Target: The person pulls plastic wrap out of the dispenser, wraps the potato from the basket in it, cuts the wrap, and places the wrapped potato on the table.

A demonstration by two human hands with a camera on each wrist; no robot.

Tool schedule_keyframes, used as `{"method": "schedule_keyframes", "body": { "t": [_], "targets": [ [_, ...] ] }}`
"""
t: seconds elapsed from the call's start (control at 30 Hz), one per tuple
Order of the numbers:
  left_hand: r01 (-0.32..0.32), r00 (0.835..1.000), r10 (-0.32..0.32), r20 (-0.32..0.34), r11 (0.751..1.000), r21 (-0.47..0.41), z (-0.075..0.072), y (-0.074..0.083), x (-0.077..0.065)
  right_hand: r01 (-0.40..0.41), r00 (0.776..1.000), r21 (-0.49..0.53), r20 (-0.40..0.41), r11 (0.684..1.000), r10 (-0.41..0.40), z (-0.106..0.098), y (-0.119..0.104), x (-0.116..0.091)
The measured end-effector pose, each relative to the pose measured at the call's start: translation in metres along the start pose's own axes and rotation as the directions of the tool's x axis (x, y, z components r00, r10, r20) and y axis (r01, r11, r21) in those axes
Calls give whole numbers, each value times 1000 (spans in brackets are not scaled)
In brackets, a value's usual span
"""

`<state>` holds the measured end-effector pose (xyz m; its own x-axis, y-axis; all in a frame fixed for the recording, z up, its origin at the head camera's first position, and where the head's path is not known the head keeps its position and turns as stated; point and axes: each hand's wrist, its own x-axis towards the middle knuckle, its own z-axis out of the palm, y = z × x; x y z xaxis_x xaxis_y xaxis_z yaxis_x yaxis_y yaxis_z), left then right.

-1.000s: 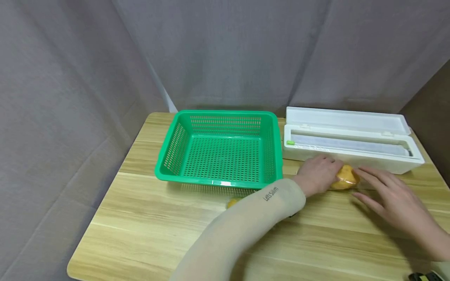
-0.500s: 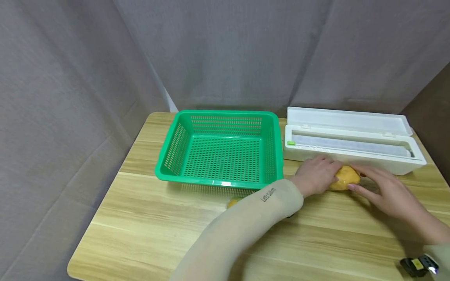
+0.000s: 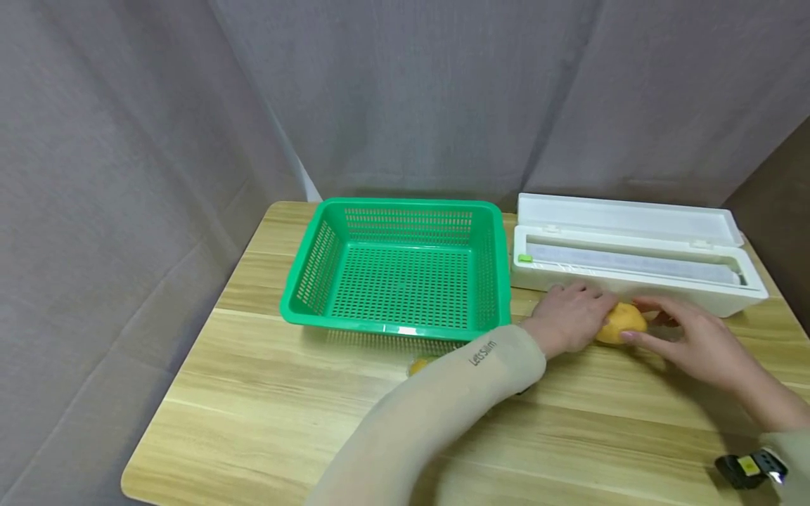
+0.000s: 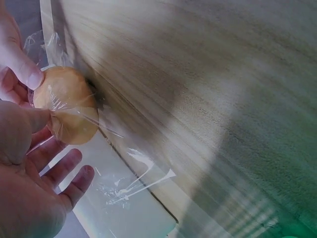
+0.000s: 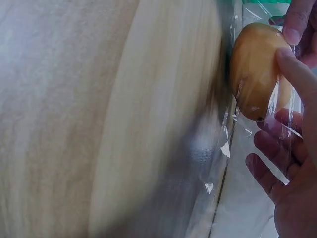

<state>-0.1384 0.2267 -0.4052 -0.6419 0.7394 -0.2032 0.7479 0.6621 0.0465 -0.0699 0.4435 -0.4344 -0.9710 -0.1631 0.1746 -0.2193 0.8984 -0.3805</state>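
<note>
An oval yellow-orange fruit (image 3: 624, 323), mango-like in shape, lies between my two hands in front of the white box. Clear cling film (image 4: 131, 181) covers it and trails loosely past its sides. My left hand (image 3: 572, 316) grips the fruit's left side, and in the left wrist view its thumb presses the film onto the skin. From the right, my right hand (image 3: 699, 343) holds it between thumb and fingers. Seen from the right wrist, the right thumb (image 5: 292, 67) lies on top of the wrapped fruit (image 5: 257, 74) with the fingers spread below.
The white cling film box (image 3: 633, 288) stands behind the hands, lid raised, roll inside, with a green slider at its left end. Left of it sits a green basket (image 3: 395, 328). A small yellow thing (image 3: 418, 365) in clear wrap is partly hidden by the left sleeve (image 3: 436, 404).
My right hand has moved in from the right and its thumb and fingers have come onto the fruit. The left hand has stayed nearly in place.
</note>
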Motion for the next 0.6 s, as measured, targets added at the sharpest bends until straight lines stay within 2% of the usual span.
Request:
{"method": "schedule_keyframes", "body": {
  "t": [0.17, 0.33, 0.5, 0.6],
  "targets": [
    [6, 1000, -6, 0, 1000, 11, -1, 1, -2, 3, 1000, -5, 6, 1000, -3, 1, 1, 1],
    [25, 999, -23, -40, 998, 53, 0, 4, -2, 46, 999, 17, -18, 999, -46, 1, 5, 2],
    [27, 991, -15, -130, 996, 89, -1, 4, -9, 71, 997, 57, -13, 996, -70, -2, 5, 6],
    [3, 978, 25, -208, 991, 134, -3, 7, -20, 65, 998, 68, 2, 996, -65, -6, 5, 8]
  ]
}}
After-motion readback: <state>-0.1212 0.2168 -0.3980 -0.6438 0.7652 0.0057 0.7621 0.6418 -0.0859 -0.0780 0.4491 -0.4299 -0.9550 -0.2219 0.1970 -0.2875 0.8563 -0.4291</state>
